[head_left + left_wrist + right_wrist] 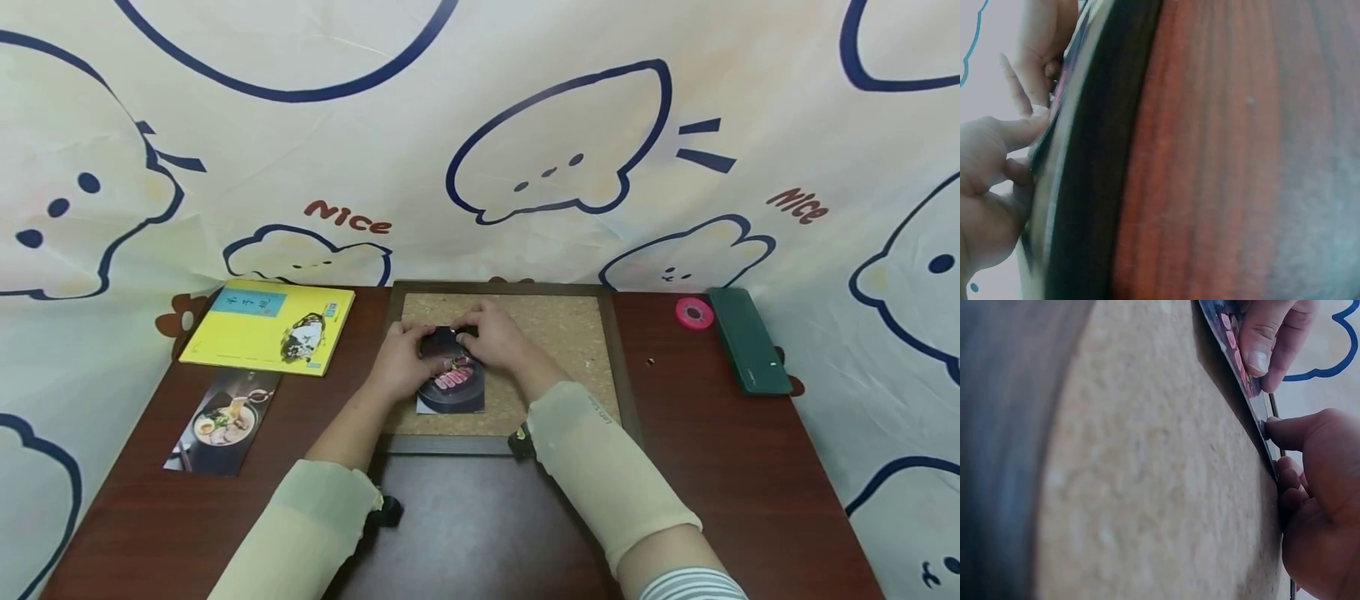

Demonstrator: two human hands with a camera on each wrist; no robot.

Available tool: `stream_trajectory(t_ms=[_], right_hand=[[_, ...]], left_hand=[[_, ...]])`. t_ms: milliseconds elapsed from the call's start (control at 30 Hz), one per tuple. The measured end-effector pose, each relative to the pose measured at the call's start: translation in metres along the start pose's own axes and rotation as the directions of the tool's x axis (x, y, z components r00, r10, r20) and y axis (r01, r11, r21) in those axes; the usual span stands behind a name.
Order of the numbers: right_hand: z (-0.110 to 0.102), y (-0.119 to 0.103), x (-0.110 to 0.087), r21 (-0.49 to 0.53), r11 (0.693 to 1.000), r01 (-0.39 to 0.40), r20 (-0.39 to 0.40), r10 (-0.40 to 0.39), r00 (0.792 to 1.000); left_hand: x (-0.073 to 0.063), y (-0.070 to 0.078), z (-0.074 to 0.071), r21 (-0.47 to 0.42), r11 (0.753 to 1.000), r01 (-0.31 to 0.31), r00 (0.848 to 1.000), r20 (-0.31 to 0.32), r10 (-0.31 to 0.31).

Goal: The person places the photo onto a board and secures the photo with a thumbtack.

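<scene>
A dark picture card (452, 392) with pink meat slices printed on it lies over the cork board (555, 333), its upper part between both hands. My left hand (401, 362) holds the card's left side, thumb on the printed face. At the top right corner my right hand (495, 337) pinches the card's edge. In the right wrist view the card (1235, 359) slants away from the cork, with a shadowed gap behind it. A small dark spot shows by the right thumb (1288, 432); I cannot tell what it is.
A yellow book (247, 333) lies at the back left, above another picture card with a noodle bowl (225, 425). At the right are a pink round roll (693, 313), a green box (750, 342) and a tiny metallic piece (650, 361). A patterned cloth (420, 150) hangs behind.
</scene>
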State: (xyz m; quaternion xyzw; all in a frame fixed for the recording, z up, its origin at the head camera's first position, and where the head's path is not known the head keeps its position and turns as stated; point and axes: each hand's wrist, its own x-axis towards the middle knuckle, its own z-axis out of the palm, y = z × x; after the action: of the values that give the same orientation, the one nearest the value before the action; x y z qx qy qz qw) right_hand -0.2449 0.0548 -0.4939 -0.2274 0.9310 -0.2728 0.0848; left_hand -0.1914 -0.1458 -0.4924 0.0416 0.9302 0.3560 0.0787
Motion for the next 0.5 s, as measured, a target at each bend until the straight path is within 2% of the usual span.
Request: stream_trajectory(t_ms=[233,500], right_hand=[[0.003,0.003,-0.004,0.037,0.999,0.037,-0.031,-0.035,0.999],[-0.004,0.008,-0.018,0.172,0.985,0.026,-0.104,-0.008,0.995]], left_hand=[[-0.005,0.005,-0.005,0.043,0.999,0.008,0.999,0.033,-0.010],[-0.014,0.005,-0.004,0.020,1.000,0.000,1.000,-0.006,0.000]])
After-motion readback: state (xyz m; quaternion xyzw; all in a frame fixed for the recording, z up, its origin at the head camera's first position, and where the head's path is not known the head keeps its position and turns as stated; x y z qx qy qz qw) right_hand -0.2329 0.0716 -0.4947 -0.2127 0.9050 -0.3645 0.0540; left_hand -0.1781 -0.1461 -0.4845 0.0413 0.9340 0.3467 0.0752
